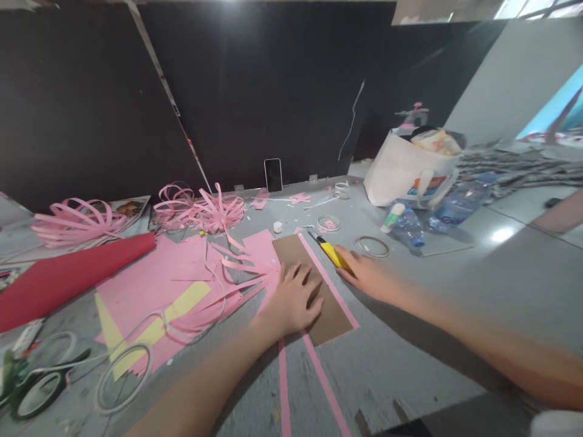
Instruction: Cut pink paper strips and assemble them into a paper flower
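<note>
My left hand (291, 300) lies flat, fingers spread, on a brown cardboard strip (330, 315) that covers a pink paper sheet (182, 273). A thin pink edge (330, 285) of paper shows along the cardboard's right side. My right hand (367, 276) rests on the table just right of the cardboard, fingers around a yellow utility knife (330, 250) whose blade points away from me. Two cut pink strips (319, 379) run toward me from under the cardboard.
Curled pink paper strips (200, 209) pile up at the back left. A red sheet (64, 276) and tape rolls (122, 376) lie left. A phone (273, 175) leans on the dark wall. A white bag (410, 170) and plastic bottles (405, 221) stand right.
</note>
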### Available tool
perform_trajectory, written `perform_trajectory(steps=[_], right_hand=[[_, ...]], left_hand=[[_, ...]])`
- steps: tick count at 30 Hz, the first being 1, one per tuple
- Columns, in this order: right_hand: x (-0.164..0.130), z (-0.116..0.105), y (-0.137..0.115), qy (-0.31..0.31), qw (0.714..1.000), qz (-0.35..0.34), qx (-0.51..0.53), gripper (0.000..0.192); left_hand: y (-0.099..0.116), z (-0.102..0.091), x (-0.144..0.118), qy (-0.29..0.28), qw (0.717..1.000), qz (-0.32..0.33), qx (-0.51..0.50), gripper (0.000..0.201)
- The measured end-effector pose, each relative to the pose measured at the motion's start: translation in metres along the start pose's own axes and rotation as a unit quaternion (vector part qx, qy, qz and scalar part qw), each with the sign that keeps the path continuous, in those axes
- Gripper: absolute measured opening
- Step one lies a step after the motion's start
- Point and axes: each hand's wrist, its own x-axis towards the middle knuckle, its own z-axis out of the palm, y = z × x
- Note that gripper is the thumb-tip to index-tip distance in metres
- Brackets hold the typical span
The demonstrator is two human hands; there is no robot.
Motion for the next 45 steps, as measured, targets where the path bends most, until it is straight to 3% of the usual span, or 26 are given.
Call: perform_trajectory(steps=[6, 12, 18, 26, 35, 45], right_hand=[[-0.010, -0.008, -0.007, -0.006, 0.999, -0.045, -0.003, 0.056], [-0.031, -0.013, -0.021, -0.021, 1.000, -0.017, -0.010, 0.049], [-0.039, -0.010, -0.023, -0.002, 0.999, -0.052, -0.004, 0.050], [-0.036, -0.006, -0.031, 0.135, 0.985, -0.092, 0.054, 0.038], [-0.036, 0.003, -0.029, 0.134, 0.970, -0.175, 0.100, 0.032], [-0.045, -0.017, -0.029, 0.164, 0.947, -0.266, 0.076, 0.021]], left_hand=[[-0.002, 0.001, -0.001, 0.005, 1.000, 0.018, 0.011, 0.044], [-0.003, 0.003, -0.001, 0.015, 0.999, 0.032, 0.013, 0.043], [-0.006, 0.004, -0.001, 0.020, 0.999, 0.037, 0.013, 0.043], [-0.004, 0.003, -0.001, 0.015, 0.999, 0.030, 0.035, 0.045], [-0.007, 0.010, -0.001, 0.023, 0.999, 0.028, 0.040, 0.048], [-0.006, 0.010, -0.002, 0.034, 0.998, 0.031, 0.040, 0.047]])
